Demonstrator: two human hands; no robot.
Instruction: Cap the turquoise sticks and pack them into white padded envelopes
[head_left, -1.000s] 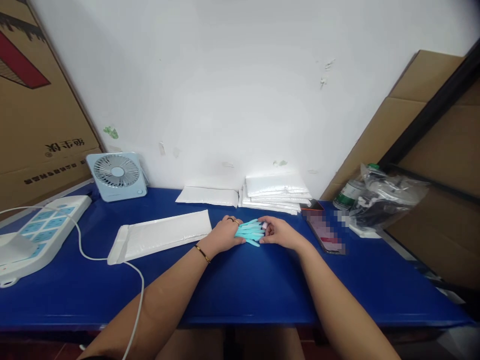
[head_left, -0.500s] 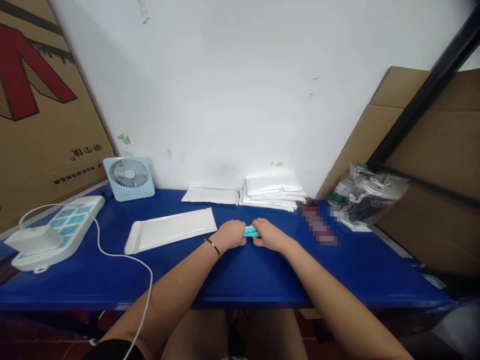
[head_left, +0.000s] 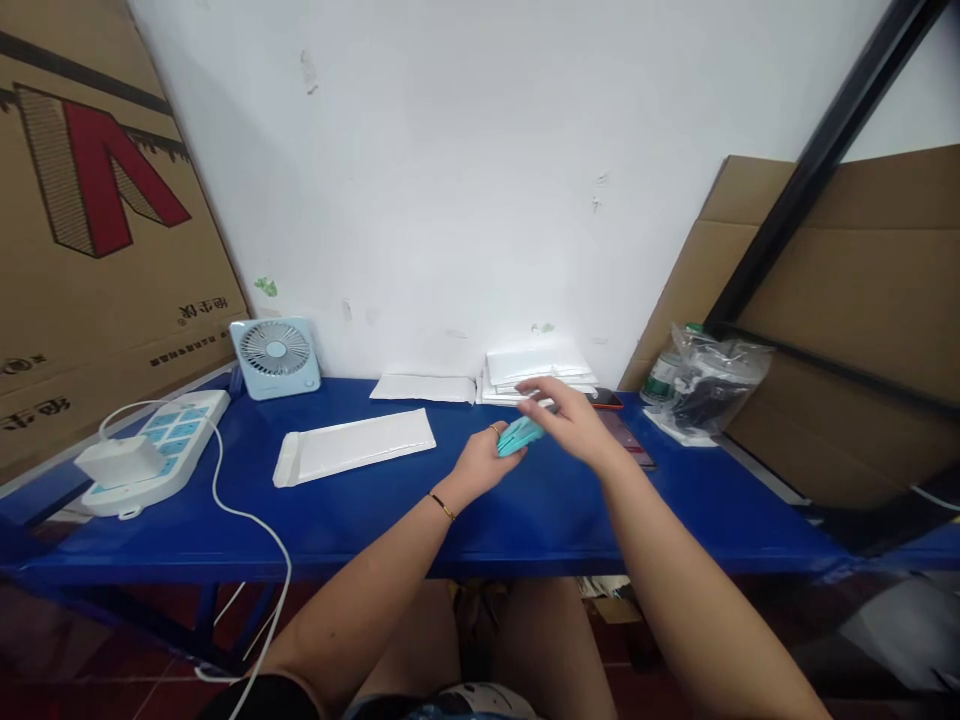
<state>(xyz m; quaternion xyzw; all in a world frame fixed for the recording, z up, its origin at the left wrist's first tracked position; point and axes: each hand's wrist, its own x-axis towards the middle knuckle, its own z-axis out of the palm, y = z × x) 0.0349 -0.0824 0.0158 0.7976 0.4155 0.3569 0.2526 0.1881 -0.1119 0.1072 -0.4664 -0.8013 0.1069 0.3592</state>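
Note:
My left hand (head_left: 487, 458) is closed round the near left end of a turquoise folded bundle (head_left: 521, 433) of thin layers. The bundle is tilted, its free end pointing up and to the right. My right hand (head_left: 566, 415) is raised at that far end with thumb and fingers apart; whether it touches the bundle cannot be made out. Left of my hands, a long white padded envelope (head_left: 356, 447) lies flat on the blue table (head_left: 390, 525). Behind them, by the wall, are another white envelope (head_left: 424, 388) and a stack of white envelopes (head_left: 536, 367), partly covered by my right hand.
At the left stand a pale blue fan (head_left: 276, 355) and a white power strip (head_left: 154, 460), whose cable (head_left: 259, 520) drops over the table's front edge. A dark flat phone-like item (head_left: 626, 440), a bottle (head_left: 661, 378) and a clear plastic bag (head_left: 716, 385) are at the right.
My right hand has let go of the turquoise bundle and lifted, its fingers spreading. My left hand keeps hold, and the bundle is now tilted upward. The camera view has shifted somewhat.

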